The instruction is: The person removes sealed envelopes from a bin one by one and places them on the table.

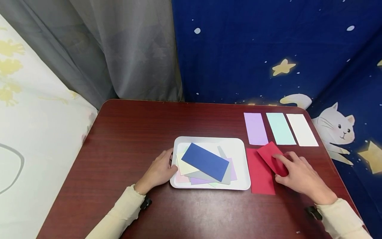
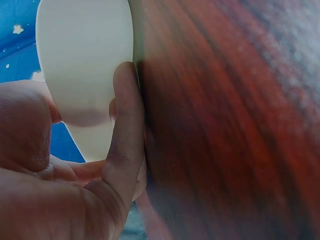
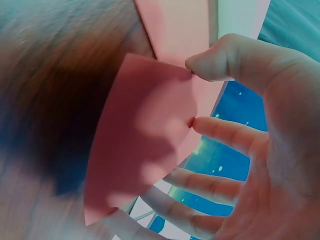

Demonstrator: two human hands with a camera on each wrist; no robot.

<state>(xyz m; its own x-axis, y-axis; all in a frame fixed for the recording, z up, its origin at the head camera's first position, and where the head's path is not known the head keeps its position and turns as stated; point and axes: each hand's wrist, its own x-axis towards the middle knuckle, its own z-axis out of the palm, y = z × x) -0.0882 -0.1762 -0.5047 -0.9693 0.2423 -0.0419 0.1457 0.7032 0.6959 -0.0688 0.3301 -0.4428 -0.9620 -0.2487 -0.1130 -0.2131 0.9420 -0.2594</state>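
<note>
My left hand (image 1: pixel 158 171) grips the left end of a white tray (image 1: pixel 244 159), thumb at the rim. In the left wrist view, a finger lies along the side of the tray (image 2: pixel 85 60). Inside the tray is a loose pile of paper cards, a dark blue card (image 1: pixel 205 162) on top. To the tray's right, my right hand (image 1: pixel 301 176) holds a red card (image 1: pixel 269 156) between thumb and fingers, tilted and slightly bent in the right wrist view (image 3: pixel 135 135). Under it, partly covered, another red card (image 1: pixel 260 177) lies flat on the table.
A purple card (image 1: pixel 256 128), a mint card (image 1: pixel 281 128) and a white card (image 1: pixel 302 130) lie in a row at the table's back right. Dark wooden tabletop (image 1: pixel 134 132) stretches to the left and front. Grey and blue curtains (image 1: pixel 223 66) hang behind.
</note>
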